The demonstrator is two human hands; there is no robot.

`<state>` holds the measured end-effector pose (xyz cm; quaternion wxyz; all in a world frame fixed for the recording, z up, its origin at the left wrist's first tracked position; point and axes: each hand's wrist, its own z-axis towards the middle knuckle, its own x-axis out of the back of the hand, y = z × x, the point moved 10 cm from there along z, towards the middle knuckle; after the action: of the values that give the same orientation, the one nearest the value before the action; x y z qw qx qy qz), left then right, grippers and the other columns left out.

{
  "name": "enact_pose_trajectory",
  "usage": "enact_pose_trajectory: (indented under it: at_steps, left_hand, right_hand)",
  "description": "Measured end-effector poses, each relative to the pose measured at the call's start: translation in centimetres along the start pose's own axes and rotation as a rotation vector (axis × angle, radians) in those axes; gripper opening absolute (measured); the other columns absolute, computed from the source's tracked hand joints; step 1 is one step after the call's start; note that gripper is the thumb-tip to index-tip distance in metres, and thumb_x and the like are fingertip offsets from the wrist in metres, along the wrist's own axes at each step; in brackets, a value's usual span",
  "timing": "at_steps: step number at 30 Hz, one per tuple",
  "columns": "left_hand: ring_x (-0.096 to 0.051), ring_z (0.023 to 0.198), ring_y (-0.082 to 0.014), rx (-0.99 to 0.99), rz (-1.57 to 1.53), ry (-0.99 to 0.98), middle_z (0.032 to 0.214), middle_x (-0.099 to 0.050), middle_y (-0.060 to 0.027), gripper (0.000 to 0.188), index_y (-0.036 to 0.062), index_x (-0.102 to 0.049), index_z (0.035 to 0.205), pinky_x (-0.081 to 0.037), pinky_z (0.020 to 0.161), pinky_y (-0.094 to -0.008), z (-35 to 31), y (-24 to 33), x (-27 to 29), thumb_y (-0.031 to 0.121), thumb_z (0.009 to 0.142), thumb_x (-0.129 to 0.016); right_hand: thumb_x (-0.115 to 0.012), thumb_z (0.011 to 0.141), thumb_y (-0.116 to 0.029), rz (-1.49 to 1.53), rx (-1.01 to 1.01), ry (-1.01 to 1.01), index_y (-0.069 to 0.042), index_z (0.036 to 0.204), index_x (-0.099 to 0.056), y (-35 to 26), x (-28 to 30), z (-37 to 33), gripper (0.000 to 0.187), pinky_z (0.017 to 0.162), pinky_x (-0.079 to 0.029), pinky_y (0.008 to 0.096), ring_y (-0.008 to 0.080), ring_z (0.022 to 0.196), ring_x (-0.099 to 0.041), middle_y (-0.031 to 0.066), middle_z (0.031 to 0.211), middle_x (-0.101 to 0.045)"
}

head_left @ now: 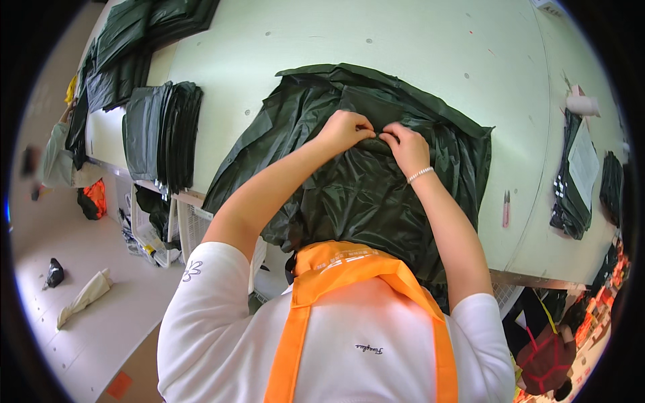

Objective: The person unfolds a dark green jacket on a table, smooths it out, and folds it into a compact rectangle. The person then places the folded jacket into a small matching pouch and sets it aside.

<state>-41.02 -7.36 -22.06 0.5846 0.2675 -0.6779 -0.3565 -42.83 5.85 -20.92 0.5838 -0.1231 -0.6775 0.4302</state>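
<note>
A dark green, shiny, thin-fabric piece, perhaps a garment, is spread across the table in front of me, its near part hanging over the edge by my orange apron. My left hand pinches the fabric near its middle, thumb and fingertips together. Close beside it, my right hand, with a pale bracelet at the wrist, pinches the same folded edge. A small gap separates the two sets of fingertips. Wrinkles run through the cloth below my hands. Whether the fingertips hold anything smaller is too fine to tell.
Folded dark fabric stacks lie at the left, with a bigger pile beyond. Small thread snips rest right of the cloth. Farther right are a bundle with paper and a white thread spool. A white crate stands below the table edge.
</note>
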Motion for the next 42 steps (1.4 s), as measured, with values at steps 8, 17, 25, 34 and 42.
enact_pose_trajectory:
  at_steps: [8, 17, 25, 34, 42]
  left_hand:
    - [-0.06, 0.089, -0.0274, -0.237, 0.253, 0.052, 0.093, -0.064, -0.0083, 0.024, 0.0053, -0.069, 0.093, -0.049, 0.077, -0.0361, -0.9, 3.4, -0.5, 0.018, 0.073, -0.071]
    - [-0.057, 0.096, -0.0246, -0.392, 0.482, 0.084, 0.102, -0.059, -0.0059, 0.038, 0.006, -0.062, 0.104, -0.047, 0.083, -0.0362, 1.5, 6.4, -0.6, 0.015, 0.069, -0.072]
    - [-0.054, 0.088, -0.0172, -0.435, 0.679, 0.215, 0.087, -0.053, -0.0024, 0.022, 0.0043, -0.062, 0.093, -0.047, 0.078, -0.0277, 0.3, 6.5, -1.3, 0.011, 0.073, -0.057]
    - [-0.057, 0.091, -0.0209, -0.304, 0.436, 0.19, 0.09, -0.057, -0.0031, 0.019, 0.0077, -0.065, 0.092, -0.049, 0.078, -0.0319, 1.5, 4.5, -0.5, 0.013, 0.074, -0.063]
    - [-0.064, 0.08, -0.0275, 0.07, -0.057, 0.0, 0.088, -0.068, -0.0103, 0.019, 0.0044, -0.071, 0.091, -0.051, 0.072, -0.0335, 7.0, -0.3, 2.1, 0.016, 0.076, -0.07]
  right_hand:
    - [-0.07, 0.076, -0.02, -0.253, 0.254, 0.124, -0.009, 0.08, -0.062, -2.8, 1.9, -0.2, 0.014, 0.07, -0.047, 0.0379, 0.0276, 0.089, -0.055, 0.0063, 0.087, -0.059]
    - [-0.073, 0.075, -0.023, 0.121, -0.193, -0.132, -0.007, 0.087, -0.061, 4.6, 0.1, 4.2, 0.022, 0.066, -0.049, 0.0393, 0.0317, 0.072, -0.061, 0.0124, 0.077, -0.065]
    - [-0.067, 0.08, -0.017, 0.038, -0.231, 0.124, -0.008, 0.094, -0.066, 2.5, 1.5, 7.4, 0.016, 0.07, -0.049, 0.0369, 0.0276, 0.076, -0.06, 0.0092, 0.085, -0.059]
    - [-0.059, 0.084, -0.011, 0.0, 0.131, 0.166, -0.004, 0.092, -0.066, -3.3, 2.6, 6.3, 0.012, 0.076, -0.048, 0.036, 0.0272, 0.09, -0.058, 0.0077, 0.092, -0.059]
    - [-0.066, 0.08, -0.021, -0.144, 0.088, 0.085, -0.01, 0.095, -0.069, 0.3, 2.0, 3.9, 0.019, 0.075, -0.049, 0.0383, 0.0281, 0.088, -0.06, 0.0073, 0.09, -0.065]
